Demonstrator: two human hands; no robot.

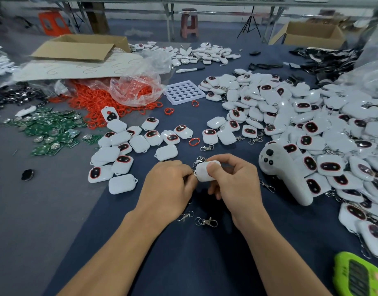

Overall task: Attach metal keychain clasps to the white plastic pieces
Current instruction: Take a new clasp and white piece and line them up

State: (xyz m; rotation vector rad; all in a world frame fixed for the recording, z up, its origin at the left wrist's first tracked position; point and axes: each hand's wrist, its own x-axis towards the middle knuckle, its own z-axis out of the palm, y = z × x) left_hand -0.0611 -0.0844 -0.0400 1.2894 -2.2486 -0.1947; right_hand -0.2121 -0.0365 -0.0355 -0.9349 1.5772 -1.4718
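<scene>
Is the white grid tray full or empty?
Empty: every round well of the tray looks dark and bare, with nothing sitting in any of them.

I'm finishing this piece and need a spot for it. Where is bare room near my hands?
Bare table left of the left hand, below the small group of white pieces. Bare cloth between the forearms, below the loose clasps. Crowded: the right heap.
</scene>
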